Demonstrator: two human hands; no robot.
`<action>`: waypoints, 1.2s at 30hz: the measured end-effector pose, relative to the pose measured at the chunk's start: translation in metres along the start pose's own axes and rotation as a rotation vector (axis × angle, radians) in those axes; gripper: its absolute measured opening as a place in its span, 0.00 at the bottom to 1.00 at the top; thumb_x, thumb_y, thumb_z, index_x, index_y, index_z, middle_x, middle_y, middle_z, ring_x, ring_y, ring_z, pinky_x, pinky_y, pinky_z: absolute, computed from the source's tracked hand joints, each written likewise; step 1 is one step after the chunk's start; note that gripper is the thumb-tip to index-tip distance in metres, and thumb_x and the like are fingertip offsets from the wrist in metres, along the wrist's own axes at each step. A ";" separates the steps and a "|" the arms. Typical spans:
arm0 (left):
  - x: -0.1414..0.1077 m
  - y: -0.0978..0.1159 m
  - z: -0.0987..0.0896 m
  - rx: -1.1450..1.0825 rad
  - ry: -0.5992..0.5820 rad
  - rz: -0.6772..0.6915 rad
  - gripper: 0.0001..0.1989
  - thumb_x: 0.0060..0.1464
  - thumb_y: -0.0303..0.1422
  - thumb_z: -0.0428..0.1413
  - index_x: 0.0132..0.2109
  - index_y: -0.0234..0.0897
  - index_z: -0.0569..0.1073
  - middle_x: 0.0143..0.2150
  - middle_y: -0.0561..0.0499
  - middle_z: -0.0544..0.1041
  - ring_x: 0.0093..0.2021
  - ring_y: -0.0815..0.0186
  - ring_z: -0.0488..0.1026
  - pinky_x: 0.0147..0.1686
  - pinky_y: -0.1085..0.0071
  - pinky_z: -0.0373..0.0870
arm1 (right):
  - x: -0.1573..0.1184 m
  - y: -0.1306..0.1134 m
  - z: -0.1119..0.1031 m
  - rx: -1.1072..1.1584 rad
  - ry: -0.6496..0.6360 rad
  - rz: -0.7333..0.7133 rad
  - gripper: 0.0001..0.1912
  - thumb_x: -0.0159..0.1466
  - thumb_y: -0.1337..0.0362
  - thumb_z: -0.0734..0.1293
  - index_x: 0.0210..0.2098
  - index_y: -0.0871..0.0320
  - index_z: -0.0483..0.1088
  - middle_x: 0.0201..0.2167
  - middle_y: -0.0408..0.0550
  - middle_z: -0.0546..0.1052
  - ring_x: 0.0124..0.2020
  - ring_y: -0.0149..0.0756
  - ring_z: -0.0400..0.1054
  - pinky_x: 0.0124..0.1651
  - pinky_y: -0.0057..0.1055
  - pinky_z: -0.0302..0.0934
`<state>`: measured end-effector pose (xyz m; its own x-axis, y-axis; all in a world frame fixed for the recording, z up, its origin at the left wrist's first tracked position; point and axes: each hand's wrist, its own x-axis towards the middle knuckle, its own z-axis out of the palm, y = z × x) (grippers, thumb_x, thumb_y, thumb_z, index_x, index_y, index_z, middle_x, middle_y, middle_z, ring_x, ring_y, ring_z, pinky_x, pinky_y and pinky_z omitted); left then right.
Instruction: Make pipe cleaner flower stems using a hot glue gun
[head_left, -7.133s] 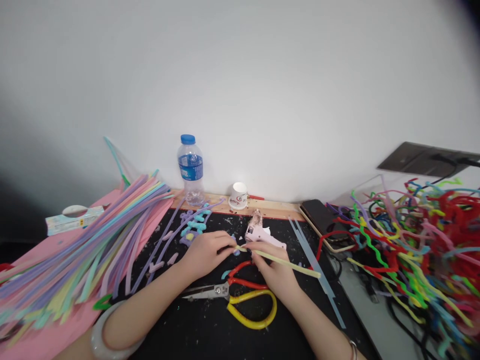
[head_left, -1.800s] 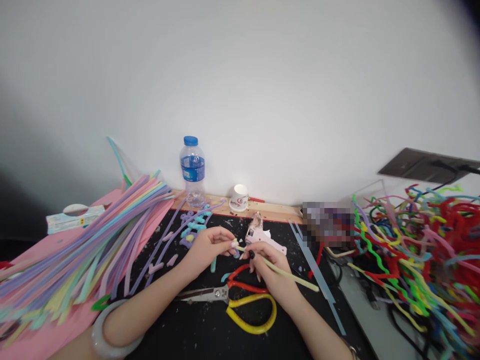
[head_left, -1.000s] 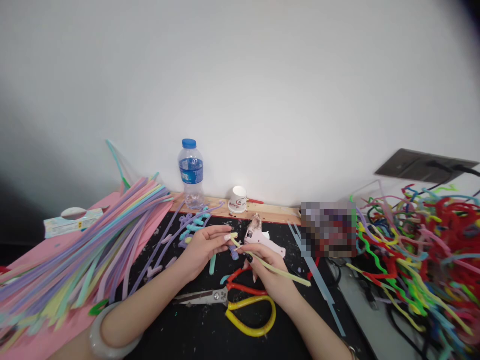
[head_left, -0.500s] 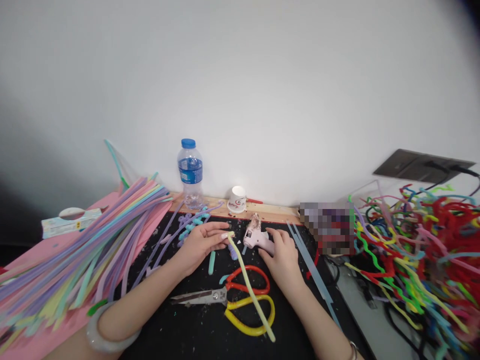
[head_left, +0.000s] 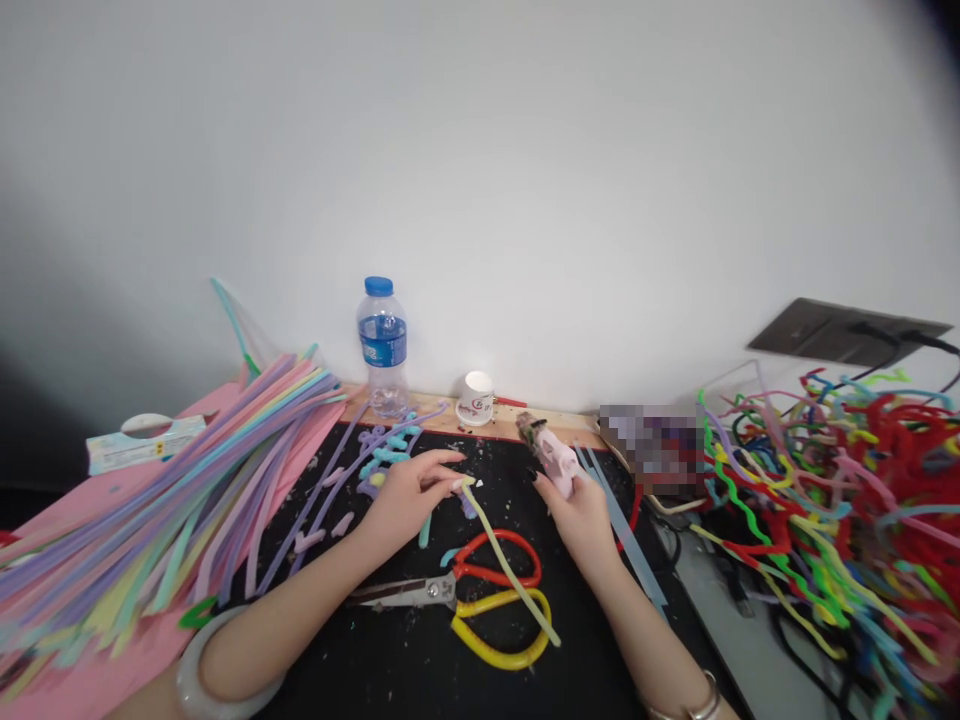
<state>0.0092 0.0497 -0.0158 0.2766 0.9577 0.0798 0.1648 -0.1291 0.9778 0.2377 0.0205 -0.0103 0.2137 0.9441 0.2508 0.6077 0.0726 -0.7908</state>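
My left hand [head_left: 412, 500] pinches one end of a pale yellow fuzzy stem [head_left: 504, 560], which slants down to the right over the scissors. My right hand [head_left: 581, 515] is wrapped round the handle of a pale pink glue gun [head_left: 556, 462], its dirty nozzle pointing up and left. Below the hands, scissors [head_left: 439, 590] with one red and one yellow handle lie on the black mat [head_left: 352, 665]. Purple and teal twisted stems [head_left: 386, 450] lie beyond my left hand.
A bundle of pastel stems [head_left: 187, 490] covers the left side. At the back stand a water bottle [head_left: 384, 345] and a paper cup [head_left: 477, 398]. Translucent sticks [head_left: 626, 540] lie right of my right hand. Tangled colourful stems [head_left: 847, 510] fill the right.
My right hand has closed round the glue gun and lifted it, turning it up and to the right. My left hand has shifted slightly down, and the yellow stem's free end has swung up.
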 end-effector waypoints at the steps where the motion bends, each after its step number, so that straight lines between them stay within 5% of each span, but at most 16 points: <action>1: 0.000 0.000 0.000 0.026 0.018 0.020 0.14 0.51 0.30 0.55 0.47 0.37 0.71 0.36 0.49 0.82 0.39 0.60 0.78 0.42 0.65 0.72 | -0.001 -0.002 0.000 0.054 -0.029 0.008 0.20 0.56 0.58 0.65 0.43 0.64 0.73 0.37 0.55 0.79 0.37 0.48 0.73 0.39 0.37 0.66; 13: 0.001 0.001 -0.003 -0.013 0.180 0.003 0.19 0.52 0.31 0.56 0.52 0.37 0.66 0.34 0.49 0.82 0.38 0.60 0.78 0.44 0.64 0.71 | -0.010 -0.013 0.000 0.113 -0.352 -0.189 0.13 0.57 0.66 0.65 0.40 0.62 0.75 0.36 0.50 0.79 0.36 0.42 0.73 0.40 0.34 0.67; 36: 0.003 -0.001 0.000 -0.307 0.111 -0.080 0.24 0.48 0.32 0.59 0.52 0.35 0.66 0.34 0.48 0.81 0.36 0.60 0.79 0.39 0.64 0.74 | -0.011 -0.013 0.001 0.069 -0.365 -0.171 0.12 0.58 0.65 0.64 0.40 0.61 0.76 0.37 0.51 0.80 0.37 0.43 0.73 0.41 0.36 0.68</action>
<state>0.0095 0.0525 -0.0162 0.1667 0.9860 0.0048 -0.1160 0.0148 0.9931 0.2266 0.0096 -0.0032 -0.1792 0.9678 0.1769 0.5558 0.2479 -0.7935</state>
